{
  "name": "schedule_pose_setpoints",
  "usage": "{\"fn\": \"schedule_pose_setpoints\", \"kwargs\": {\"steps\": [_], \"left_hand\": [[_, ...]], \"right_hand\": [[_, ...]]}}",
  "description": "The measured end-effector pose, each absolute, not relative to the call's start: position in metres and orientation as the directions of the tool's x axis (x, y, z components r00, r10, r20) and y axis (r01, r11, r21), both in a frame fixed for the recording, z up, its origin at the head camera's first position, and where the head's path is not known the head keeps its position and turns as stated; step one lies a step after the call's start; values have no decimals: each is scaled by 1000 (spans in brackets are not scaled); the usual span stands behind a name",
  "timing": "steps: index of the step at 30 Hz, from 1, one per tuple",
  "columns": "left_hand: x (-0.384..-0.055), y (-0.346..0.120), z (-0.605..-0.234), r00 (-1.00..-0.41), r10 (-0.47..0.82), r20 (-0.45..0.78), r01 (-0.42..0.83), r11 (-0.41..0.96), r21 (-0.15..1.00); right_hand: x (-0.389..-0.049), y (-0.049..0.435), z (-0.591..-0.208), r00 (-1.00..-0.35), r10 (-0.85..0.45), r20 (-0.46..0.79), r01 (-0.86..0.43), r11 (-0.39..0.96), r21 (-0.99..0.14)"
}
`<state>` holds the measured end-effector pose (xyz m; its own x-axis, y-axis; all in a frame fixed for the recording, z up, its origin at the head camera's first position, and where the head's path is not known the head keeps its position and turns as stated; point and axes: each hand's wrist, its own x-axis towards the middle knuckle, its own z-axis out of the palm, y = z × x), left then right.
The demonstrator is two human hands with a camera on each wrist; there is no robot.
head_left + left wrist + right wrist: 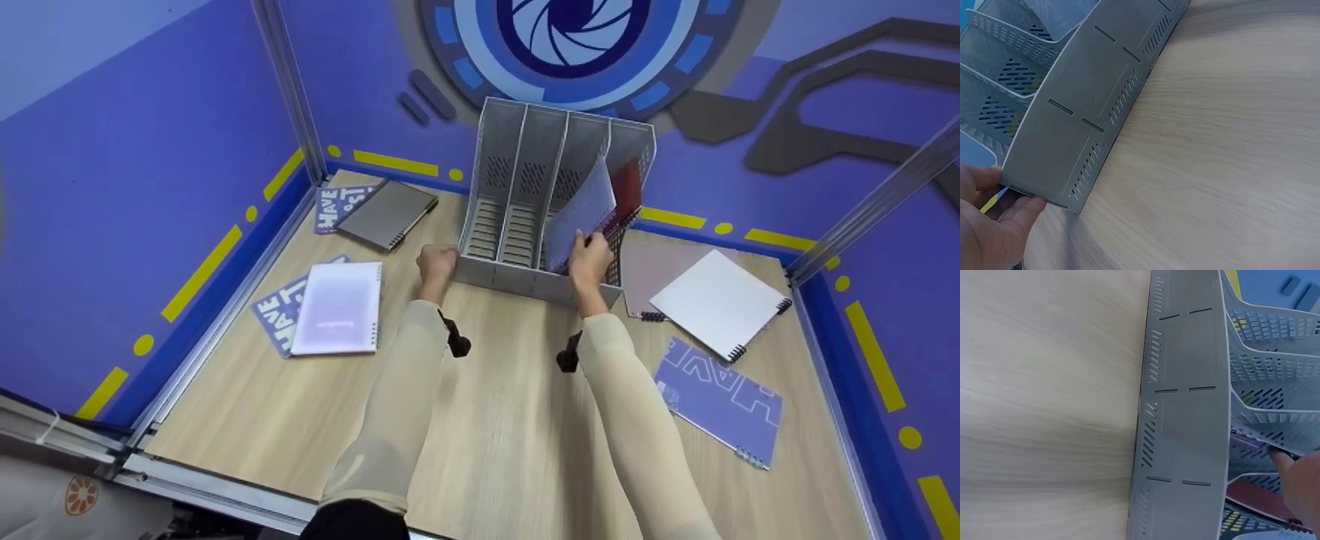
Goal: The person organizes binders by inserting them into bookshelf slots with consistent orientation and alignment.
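A grey file holder (517, 279) with four slots stands against the back wall. My left hand (437, 266) grips its front left corner; in the left wrist view thumb and fingers pinch the edge of the front panel (1061, 135). With my right hand (591, 262) I hold a pale purple spiral notebook (581, 214) by its bound edge. It stands tilted in the third slot from the left, its lower part behind the front panel. A dark red notebook (627, 187) leans in the rightmost slot, partly hidden by the purple one.
Left of the holder, a grey notebook (390, 214) and a white notebook (337, 307) each overlap a purple lettered one. At right lie a pinkish-grey notebook (652, 274), a white notebook (720, 304) and a purple lettered notebook (724, 401). Metal-framed walls surround the table.
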<state>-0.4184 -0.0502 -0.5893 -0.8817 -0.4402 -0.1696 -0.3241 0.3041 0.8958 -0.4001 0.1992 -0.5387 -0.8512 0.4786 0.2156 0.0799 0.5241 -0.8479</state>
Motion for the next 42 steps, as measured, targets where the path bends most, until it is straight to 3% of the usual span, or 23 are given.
{"fn": "schedule_pose_setpoints", "kwargs": {"steps": [7, 12, 24, 35, 42], "left_hand": [[-419, -50, -589, -879, -430, -207, -343, 267, 901], [-419, -49, -588, -883, -423, -204, -332, 254, 909], [-418, -49, -589, -889, -411, -203, -324, 253, 912], [-423, -51, -589, -893, -408, -189, -312, 260, 914], [-416, -51, -595, -896, -415, -160, -285, 259, 923]], "right_hand": [[-389, 204, -548, -936, 318, 151, 89, 630, -771], [-383, 212, -545, -942, 252, 223, 16, 695, -719], [-388, 216, -549, -898, 407, 165, 113, 577, -809], [-414, 187, -560, -843, 523, 128, 13, 257, -966], [-431, 177, -557, -806, 576, 136, 30, 268, -963]]}}
